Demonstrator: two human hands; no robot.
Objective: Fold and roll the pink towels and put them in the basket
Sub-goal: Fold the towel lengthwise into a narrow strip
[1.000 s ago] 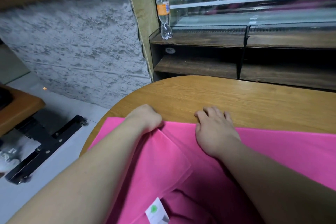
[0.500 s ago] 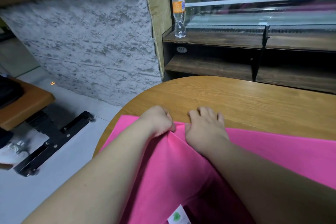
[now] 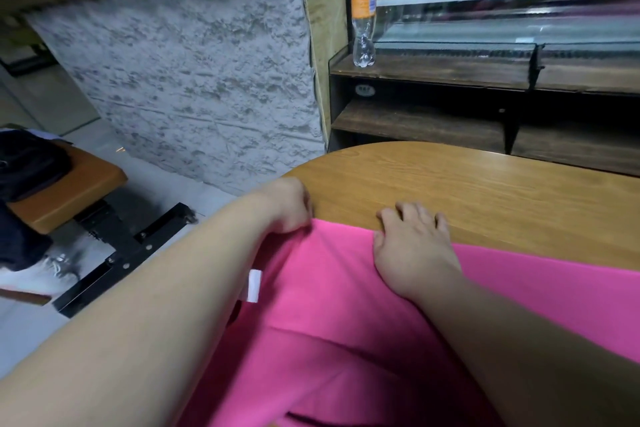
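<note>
A pink towel (image 3: 332, 315) lies spread over the near part of the rounded wooden table (image 3: 485, 191), with a white label (image 3: 255, 285) at its left side. My left hand (image 3: 289, 204) grips the towel's far left corner with curled fingers near the table's left edge. My right hand (image 3: 412, 243) rests flat on the towel's far edge, fingers spread onto the wood. No basket is in view.
A plastic bottle (image 3: 363, 10) stands on a dark wooden shelf unit (image 3: 433, 69) behind the table. A rough grey wall panel (image 3: 194, 73) is at the left. On the floor to the left are a small wooden stand (image 3: 69, 191) and a black metal frame (image 3: 131, 250).
My left hand has pulled the towel's corner out to the left, away from my right hand, unfolding the flap. The white label moved up to the left side. The view shifted left.
</note>
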